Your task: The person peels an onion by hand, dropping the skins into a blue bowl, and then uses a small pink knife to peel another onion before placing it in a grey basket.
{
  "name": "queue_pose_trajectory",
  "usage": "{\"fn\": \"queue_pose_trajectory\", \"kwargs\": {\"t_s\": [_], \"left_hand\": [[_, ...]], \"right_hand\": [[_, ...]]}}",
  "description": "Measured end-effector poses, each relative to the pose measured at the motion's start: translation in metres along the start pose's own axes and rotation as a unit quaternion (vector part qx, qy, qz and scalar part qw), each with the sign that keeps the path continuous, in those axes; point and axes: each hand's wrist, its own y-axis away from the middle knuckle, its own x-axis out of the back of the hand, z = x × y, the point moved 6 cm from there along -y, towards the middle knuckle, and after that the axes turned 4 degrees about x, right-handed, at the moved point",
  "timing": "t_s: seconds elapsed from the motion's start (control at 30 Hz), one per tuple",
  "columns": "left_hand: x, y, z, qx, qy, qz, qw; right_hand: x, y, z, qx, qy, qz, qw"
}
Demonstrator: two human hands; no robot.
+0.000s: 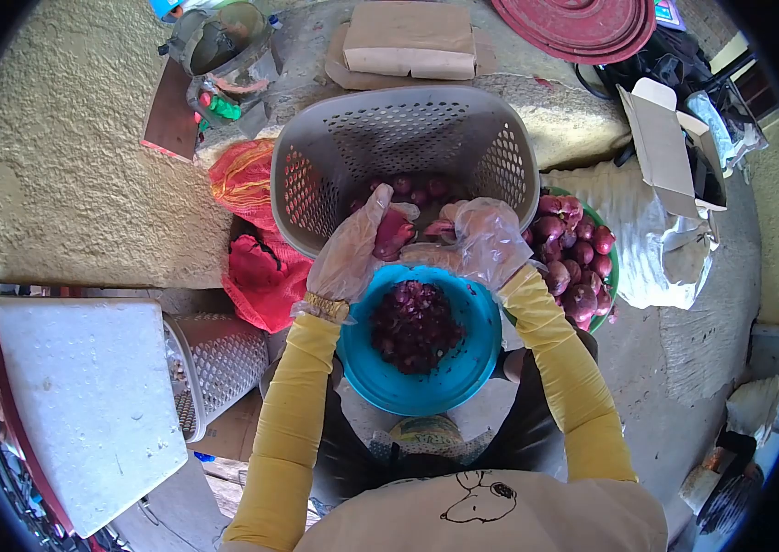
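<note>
Both hands wear clear plastic gloves over yellow sleeves. My left hand (349,255) is closed around a red onion (393,234) at the near rim of a grey perforated basket (405,109). Beside it, my right hand (481,241) has its fingers curled at a small reddish piece (441,229); the fingertips are partly hidden by the glove. Several onions (421,190) lie in the bottom of the basket. Just below my hands, a blue basin (419,399) holds a heap of dark red onion skins or pieces (414,327).
A green-rimmed basin (616,276) full of red onions (581,253) stands at the right. Red net bags (265,281) lie left of the basket. A white board (86,405) and a light perforated basket (224,363) are at lower left. Cardboard (409,39) lies behind.
</note>
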Motion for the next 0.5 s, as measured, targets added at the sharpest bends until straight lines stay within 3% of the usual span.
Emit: {"fn": "queue_pose_trajectory", "kwargs": {"t_s": [0.13, 0.2, 0.33, 0.43, 0.5], "left_hand": [[0.005, -0.005, -0.007, -0.1, -0.09, 0.05, 0.99], [0.005, -0.002, -0.003, -0.104, -0.169, 0.037, 0.979], [0.002, -0.001, 0.001, -0.149, -0.222, 0.037, 0.963], [0.008, -0.008, -0.012, -0.107, -0.131, 0.036, 0.985], [0.007, -0.009, -0.015, -0.087, -0.104, 0.024, 0.991]], "right_hand": [[0.001, -0.002, -0.001, -0.046, -0.01, -0.067, 0.997], [-0.002, 0.002, 0.0, 0.014, 0.013, 0.035, 0.999], [0.001, 0.004, -0.002, 0.022, 0.009, 0.065, 0.998], [0.001, 0.0, -0.003, 0.023, 0.017, 0.045, 0.999], [-0.003, -0.002, 0.0, -0.038, -0.004, -0.074, 0.997]]}}
